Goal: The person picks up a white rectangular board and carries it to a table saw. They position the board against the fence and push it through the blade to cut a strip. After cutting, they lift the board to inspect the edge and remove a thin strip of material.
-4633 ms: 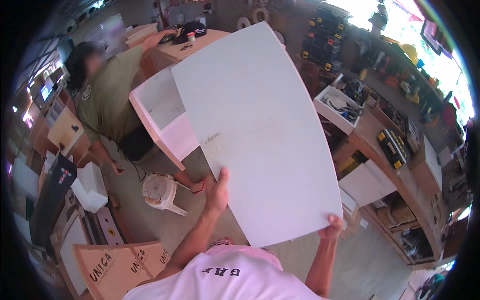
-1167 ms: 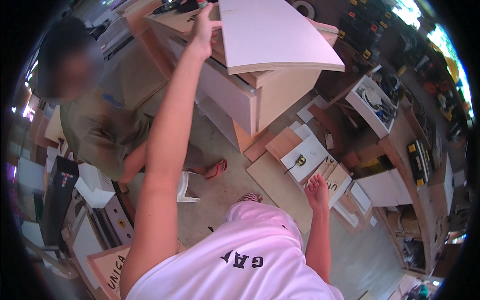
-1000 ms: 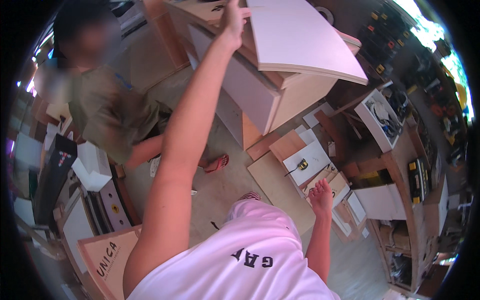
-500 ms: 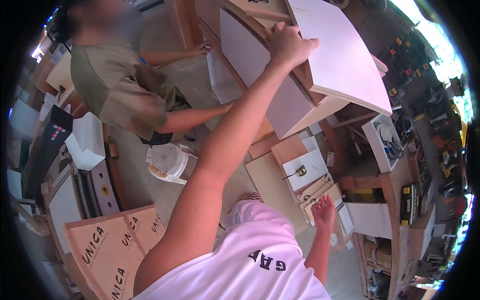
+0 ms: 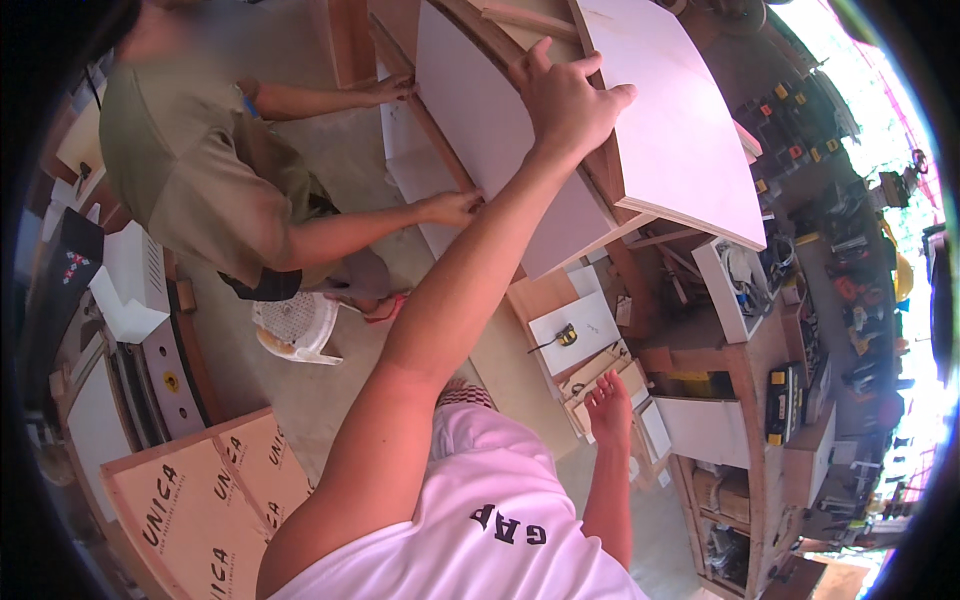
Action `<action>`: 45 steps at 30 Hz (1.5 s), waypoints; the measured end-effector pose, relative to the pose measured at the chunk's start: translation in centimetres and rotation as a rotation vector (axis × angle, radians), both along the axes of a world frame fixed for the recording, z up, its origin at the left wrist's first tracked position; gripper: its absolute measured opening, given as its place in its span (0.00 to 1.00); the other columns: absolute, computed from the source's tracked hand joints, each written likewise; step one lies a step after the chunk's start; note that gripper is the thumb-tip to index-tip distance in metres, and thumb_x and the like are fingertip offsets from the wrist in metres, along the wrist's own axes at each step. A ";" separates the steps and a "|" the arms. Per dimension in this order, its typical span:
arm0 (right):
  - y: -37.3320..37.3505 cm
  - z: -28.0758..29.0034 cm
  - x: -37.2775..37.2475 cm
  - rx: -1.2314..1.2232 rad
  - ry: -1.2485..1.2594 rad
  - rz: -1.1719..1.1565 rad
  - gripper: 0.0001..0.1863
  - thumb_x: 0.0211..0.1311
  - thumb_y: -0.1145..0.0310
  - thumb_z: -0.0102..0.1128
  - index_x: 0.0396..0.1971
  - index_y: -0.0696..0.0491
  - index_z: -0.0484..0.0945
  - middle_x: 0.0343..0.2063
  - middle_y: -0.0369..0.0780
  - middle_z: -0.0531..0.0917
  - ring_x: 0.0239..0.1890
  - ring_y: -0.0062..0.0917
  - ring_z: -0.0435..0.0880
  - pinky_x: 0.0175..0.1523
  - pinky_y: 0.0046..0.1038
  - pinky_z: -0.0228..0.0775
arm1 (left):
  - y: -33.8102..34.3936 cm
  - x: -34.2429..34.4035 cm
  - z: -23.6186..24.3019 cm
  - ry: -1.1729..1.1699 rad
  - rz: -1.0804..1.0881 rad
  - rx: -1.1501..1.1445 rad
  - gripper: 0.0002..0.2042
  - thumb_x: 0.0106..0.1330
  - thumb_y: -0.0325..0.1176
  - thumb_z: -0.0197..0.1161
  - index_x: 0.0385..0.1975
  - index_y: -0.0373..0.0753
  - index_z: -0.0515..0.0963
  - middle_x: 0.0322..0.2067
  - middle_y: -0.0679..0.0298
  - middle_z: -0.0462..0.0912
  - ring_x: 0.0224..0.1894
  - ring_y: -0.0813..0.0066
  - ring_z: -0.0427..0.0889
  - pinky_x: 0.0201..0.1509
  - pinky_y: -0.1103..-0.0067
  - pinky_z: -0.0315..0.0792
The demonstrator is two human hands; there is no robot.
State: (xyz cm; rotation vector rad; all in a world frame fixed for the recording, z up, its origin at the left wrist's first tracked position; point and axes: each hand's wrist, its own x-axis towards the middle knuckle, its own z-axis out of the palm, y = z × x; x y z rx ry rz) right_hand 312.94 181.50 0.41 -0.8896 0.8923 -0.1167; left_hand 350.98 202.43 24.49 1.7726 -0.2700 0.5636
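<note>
My left hand (image 5: 570, 105) reaches up with fingers spread, touching the top edges of a wooden cabinet (image 5: 470, 110), beside the left edge of a white board (image 5: 670, 110) that lies on it. My right hand (image 5: 610, 400) hangs low, empty, fingers loosely bent and apart, above stacked offcuts (image 5: 655, 430) near a yellow tape measure (image 5: 567, 336). A co-worker (image 5: 190, 170) in an olive shirt bends at the cabinet’s left side, one hand (image 5: 385, 88) and the other hand (image 5: 455, 208) on a wooden edge of it.
A white plastic stool (image 5: 290, 330) stands below the co-worker. Printed sheet boards (image 5: 180, 470) and stacked panels (image 5: 100, 400) are at the lower left. A cluttered workbench (image 5: 750, 380) with a drawer of cables (image 5: 750, 290) and toolboxes (image 5: 790, 120) runs along the right.
The large white board, earlier held in both my hands, now lies on the cabinet. My left hand has moved rightward along it. The co-worker has bent down and put both hands on the cabinet.
</note>
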 end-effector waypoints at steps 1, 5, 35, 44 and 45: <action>0.5 0.6 0.8 -0.038 -0.039 0.040 0.08 0.79 0.57 0.66 0.43 0.43 0.78 0.34 0.27 0.82 0.34 0.15 0.77 0.42 0.23 0.70 | 0.0 0.0 0.0 -0.010 -0.010 -0.035 0.38 0.55 0.57 0.79 0.60 0.34 0.87 0.73 0.29 0.61 0.81 0.35 0.47 0.80 0.48 0.56; 1.9 2.8 3.5 -0.186 -0.099 0.122 0.06 0.81 0.60 0.63 0.44 0.44 0.78 0.33 0.27 0.83 0.35 0.12 0.79 0.42 0.22 0.72 | -0.1 -0.9 0.3 0.016 0.016 -0.143 0.38 0.57 0.53 0.80 0.61 0.29 0.84 0.77 0.32 0.55 0.81 0.35 0.47 0.81 0.47 0.56; 3.5 -8.2 -17.1 -0.105 0.211 -0.179 0.14 0.77 0.54 0.67 0.48 0.47 0.78 0.40 0.33 0.84 0.39 0.18 0.81 0.42 0.23 0.74 | 4.2 -7.4 3.0 -0.543 -0.342 0.359 0.17 0.66 0.44 0.79 0.51 0.44 0.92 0.60 0.51 0.88 0.64 0.54 0.86 0.66 0.67 0.78; 4.6 -14.5 -38.4 -0.082 0.247 -0.433 0.15 0.77 0.54 0.66 0.49 0.48 0.78 0.41 0.36 0.86 0.40 0.21 0.82 0.43 0.27 0.75 | 3.6 -10.6 3.6 -0.485 -0.053 0.458 0.19 0.70 0.41 0.74 0.56 0.39 0.88 0.61 0.49 0.86 0.66 0.50 0.84 0.68 0.63 0.77; 5.4 -15.3 -41.8 -0.051 0.259 -0.480 0.14 0.78 0.54 0.65 0.48 0.49 0.78 0.41 0.37 0.86 0.41 0.22 0.83 0.44 0.29 0.75 | 2.9 -12.0 4.4 -0.403 0.023 0.517 0.18 0.71 0.41 0.74 0.56 0.38 0.88 0.61 0.49 0.86 0.65 0.50 0.84 0.67 0.63 0.77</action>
